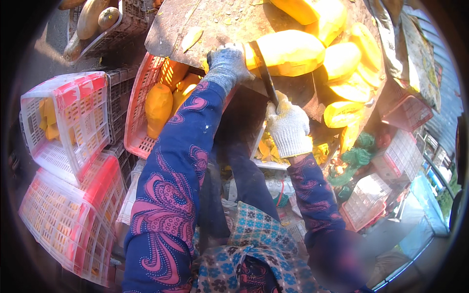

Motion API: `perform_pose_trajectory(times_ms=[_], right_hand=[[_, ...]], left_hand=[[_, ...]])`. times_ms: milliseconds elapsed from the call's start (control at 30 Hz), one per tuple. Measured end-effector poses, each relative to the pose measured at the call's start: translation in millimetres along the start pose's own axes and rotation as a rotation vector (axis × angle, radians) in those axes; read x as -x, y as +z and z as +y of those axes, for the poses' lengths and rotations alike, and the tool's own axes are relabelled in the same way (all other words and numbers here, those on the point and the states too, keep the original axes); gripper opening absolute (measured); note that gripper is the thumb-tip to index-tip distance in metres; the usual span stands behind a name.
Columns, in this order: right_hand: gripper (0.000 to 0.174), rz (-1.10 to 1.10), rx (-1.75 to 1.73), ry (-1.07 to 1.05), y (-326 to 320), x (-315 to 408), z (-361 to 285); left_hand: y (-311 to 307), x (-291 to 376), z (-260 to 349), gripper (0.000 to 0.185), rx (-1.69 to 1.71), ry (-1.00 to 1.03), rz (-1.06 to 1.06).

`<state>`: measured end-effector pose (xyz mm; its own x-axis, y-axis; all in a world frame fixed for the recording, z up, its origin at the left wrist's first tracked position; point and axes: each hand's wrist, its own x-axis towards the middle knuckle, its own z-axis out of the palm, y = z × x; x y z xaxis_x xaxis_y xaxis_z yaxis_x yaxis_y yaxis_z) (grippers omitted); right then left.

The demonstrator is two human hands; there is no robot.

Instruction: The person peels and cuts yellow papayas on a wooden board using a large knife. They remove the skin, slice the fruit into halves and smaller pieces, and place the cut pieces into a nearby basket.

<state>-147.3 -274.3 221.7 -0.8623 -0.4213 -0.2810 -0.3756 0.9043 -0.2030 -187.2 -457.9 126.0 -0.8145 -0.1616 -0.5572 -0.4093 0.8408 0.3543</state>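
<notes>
My left hand (229,64), in a grey knit glove, holds the near end of a peeled orange squash (289,53) that lies across the board-topped table (176,33). My right hand (289,126), in a white knit glove, is shut on the handle end of a long-bladed knife (263,69). The blade lies across the squash just right of my left hand; whether it has entered the flesh cannot be told. More peeled squash (340,60) and a cut piece with a hollow middle (342,114) lie on the right of the table.
A red crate (133,121) with peeled squash stands below the table's left side. Peelings fill a white-rimmed container (269,164) under my right hand. Stacked plastic crates (73,124) stand at left, unpeeled squash (89,22) at upper left, green netting (353,161) and more crates (366,199) at right.
</notes>
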Motion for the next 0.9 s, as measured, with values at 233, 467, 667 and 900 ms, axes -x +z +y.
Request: perform_pose_trajectory(times_ms=[233,467,667,900], right_hand=[[0.017,-0.052,0.132,0.034,17.8,-2.6,-5.9],[0.018,-0.140,0.160,0.028,28.7,-20.2,-5.2],[0.029,-0.351,0.194,-0.002,32.6,-46.7,-6.3],[0.026,-0.434,0.226,-0.025,60.7,-73.9,2.2]], left_hand=[[13.7,12.3,-1.0,0.092,-0.104,-0.060,0.115],[16.4,14.5,-6.4,0.081,-0.113,-0.077,0.123],[10.5,10.0,-12.2,0.082,-0.054,-0.032,0.070],[8.3,2.7,-18.1,0.085,-0.031,-0.011,0.092]])
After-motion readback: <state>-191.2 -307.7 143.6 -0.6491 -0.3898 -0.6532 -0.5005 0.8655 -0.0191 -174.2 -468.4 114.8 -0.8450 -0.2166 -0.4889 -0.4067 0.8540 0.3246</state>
